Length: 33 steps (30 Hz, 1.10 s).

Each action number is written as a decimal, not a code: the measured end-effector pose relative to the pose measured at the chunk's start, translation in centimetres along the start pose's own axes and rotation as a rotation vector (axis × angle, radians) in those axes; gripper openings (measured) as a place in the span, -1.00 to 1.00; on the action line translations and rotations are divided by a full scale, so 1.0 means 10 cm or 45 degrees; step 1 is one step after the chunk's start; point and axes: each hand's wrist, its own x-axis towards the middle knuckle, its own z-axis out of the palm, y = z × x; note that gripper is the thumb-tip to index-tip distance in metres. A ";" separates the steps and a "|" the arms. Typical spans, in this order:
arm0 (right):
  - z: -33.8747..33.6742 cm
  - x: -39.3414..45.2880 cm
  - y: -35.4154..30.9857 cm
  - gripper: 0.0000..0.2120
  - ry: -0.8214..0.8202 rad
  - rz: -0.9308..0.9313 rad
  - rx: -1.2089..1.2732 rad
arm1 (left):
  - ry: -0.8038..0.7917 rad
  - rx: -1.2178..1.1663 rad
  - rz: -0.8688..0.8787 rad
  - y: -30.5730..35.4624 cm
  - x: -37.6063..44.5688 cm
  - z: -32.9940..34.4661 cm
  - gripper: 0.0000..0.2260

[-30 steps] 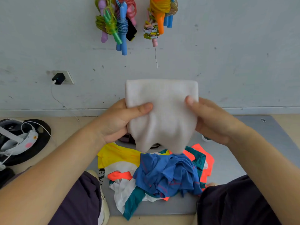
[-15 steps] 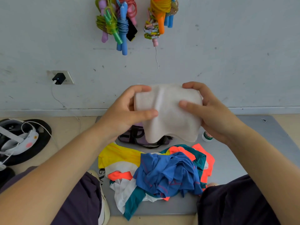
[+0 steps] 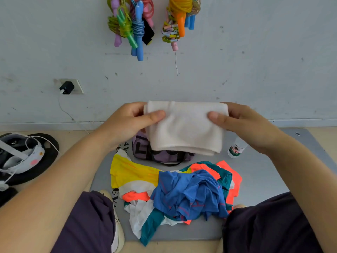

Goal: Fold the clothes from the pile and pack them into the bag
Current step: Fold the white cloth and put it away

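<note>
At nine o'clock on the floor lies a white headset (image 3: 20, 157) on a dark round mat (image 3: 45, 161). My left hand (image 3: 125, 123) pinches the left edge of the folded white cloth (image 3: 186, 126), thumb on the near face and fingers behind it. The cloth hangs in the air at the centre, above the purple bag (image 3: 160, 155), which sits on the grey mat (image 3: 264, 176). My right hand (image 3: 249, 125) pinches the cloth's right edge the same way. At six o'clock from the bag lies the pile of clothes (image 3: 182, 194), blue on top. A small white bottle (image 3: 236, 149) stands at three o'clock from the bag.
</note>
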 end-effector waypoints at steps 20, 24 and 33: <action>0.35 0.14 0.16 -0.66 0.757 -0.048 -0.373 | 0.261 -0.270 -0.227 -0.02 0.07 0.30 -0.82; 0.73 0.01 0.04 -0.63 0.366 -0.411 -0.551 | -0.038 -0.650 -0.489 -0.06 0.03 0.52 -0.31; 0.59 0.14 0.06 -0.68 0.513 -0.008 -0.053 | 0.162 -0.674 -0.255 -0.27 0.08 0.55 -0.57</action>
